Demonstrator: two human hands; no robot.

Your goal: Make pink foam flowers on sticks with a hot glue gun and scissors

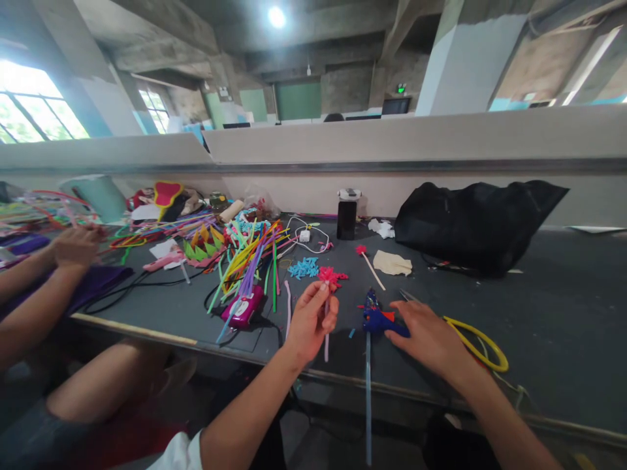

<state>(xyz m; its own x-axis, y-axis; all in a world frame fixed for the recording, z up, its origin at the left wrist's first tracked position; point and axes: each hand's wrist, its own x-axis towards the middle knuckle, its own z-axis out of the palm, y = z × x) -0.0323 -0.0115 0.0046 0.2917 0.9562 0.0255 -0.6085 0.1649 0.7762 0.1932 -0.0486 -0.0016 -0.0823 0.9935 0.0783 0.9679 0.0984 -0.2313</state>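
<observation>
My left hand (312,318) pinches the pale pink stem of a red pipe-cleaner flower (331,278), held upright above the dark table (563,307). My right hand (425,335) rests on the table with its fingers closed on the handle of a blue glue gun (375,316), whose translucent glue stick (368,391) sticks out past the table's front edge. A yellow loop (482,339) lies just right of that hand.
A heap of coloured pipe cleaners (247,254), a magenta glue gun (243,308), a blue pipe-cleaner piece (304,267), a black cup (347,215) and a black bag (477,222) lie on the table. Another person's hands (73,245) work at the left.
</observation>
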